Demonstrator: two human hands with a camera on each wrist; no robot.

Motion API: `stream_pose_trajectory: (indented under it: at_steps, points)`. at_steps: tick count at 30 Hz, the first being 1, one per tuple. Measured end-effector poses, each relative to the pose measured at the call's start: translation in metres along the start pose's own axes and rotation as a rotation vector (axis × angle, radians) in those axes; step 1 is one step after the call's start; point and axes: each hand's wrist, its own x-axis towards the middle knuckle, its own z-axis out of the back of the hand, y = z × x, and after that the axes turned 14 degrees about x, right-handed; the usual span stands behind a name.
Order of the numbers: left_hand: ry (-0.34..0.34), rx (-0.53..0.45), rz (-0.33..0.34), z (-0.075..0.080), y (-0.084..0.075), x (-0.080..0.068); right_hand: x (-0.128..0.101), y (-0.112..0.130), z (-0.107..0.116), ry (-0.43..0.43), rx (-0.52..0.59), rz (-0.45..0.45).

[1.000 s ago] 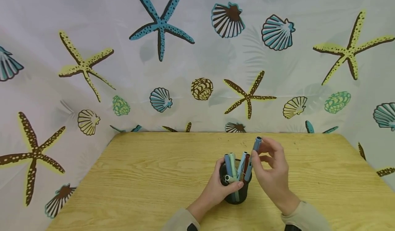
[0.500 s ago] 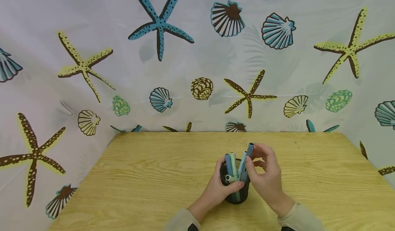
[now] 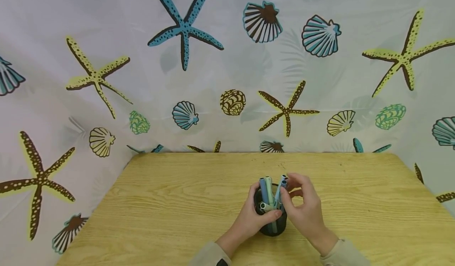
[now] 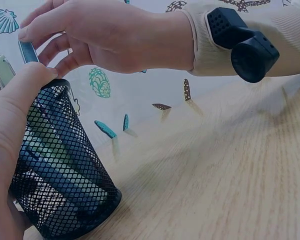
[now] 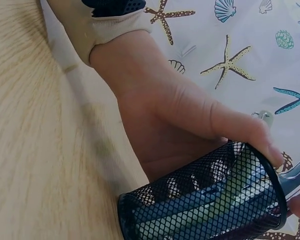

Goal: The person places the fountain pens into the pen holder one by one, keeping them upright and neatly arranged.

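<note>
A black mesh pen holder [image 3: 273, 229] stands on the table, and my left hand [image 3: 253, 215] grips it around the side, thumb across the front. My right hand [image 3: 305, 206] pinches a blue pen [image 3: 283, 184] by its upper end; the lower part is down inside the holder. Beside it in the holder stand another blue pen [image 3: 263, 189], a light green pen [image 3: 269, 187] and a light blue pen [image 3: 277, 197]. A pale green pen [image 3: 264, 207] leans low near the left thumb. Through the mesh [image 4: 72, 160] in the left wrist view, several pen barrels show.
The wood-grain table [image 3: 170, 202] extends around the holder on both sides. A pale cloth [image 3: 227, 72] printed with starfish and shells hangs behind the table and along its sides.
My right hand has moved left and down, lowering the blue pen deeper into the holder. The dark red pen seen earlier is now hidden from view. My left hand keeps its grip.
</note>
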Motion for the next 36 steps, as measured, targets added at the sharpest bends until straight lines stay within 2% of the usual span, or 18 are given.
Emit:
stream_pose_trajectory:
  at_steps: [16, 24, 29, 33, 36]
  points:
    - [0.011, 0.004, 0.052, 0.005, -0.002, -0.003, -0.022, -0.033, 0.015, 0.005, -0.086, -0.003]
    - [-0.005, 0.126, 0.058, 0.013, -0.011, -0.005, -0.025, -0.035, 0.023, 0.02, -0.104, -0.029]
    - [-0.03, 0.216, 0.015, 0.02, -0.019, -0.01, -0.026, -0.035, 0.028, 0.043, -0.136, -0.066]
    - [-0.048, 0.302, -0.01, 0.028, -0.022, -0.012, -0.025, -0.034, 0.035, 0.082, -0.2, -0.109]
    - [-0.047, 0.338, -0.001, 0.037, -0.022, -0.013, -0.024, -0.033, 0.045, 0.118, -0.29, -0.146]
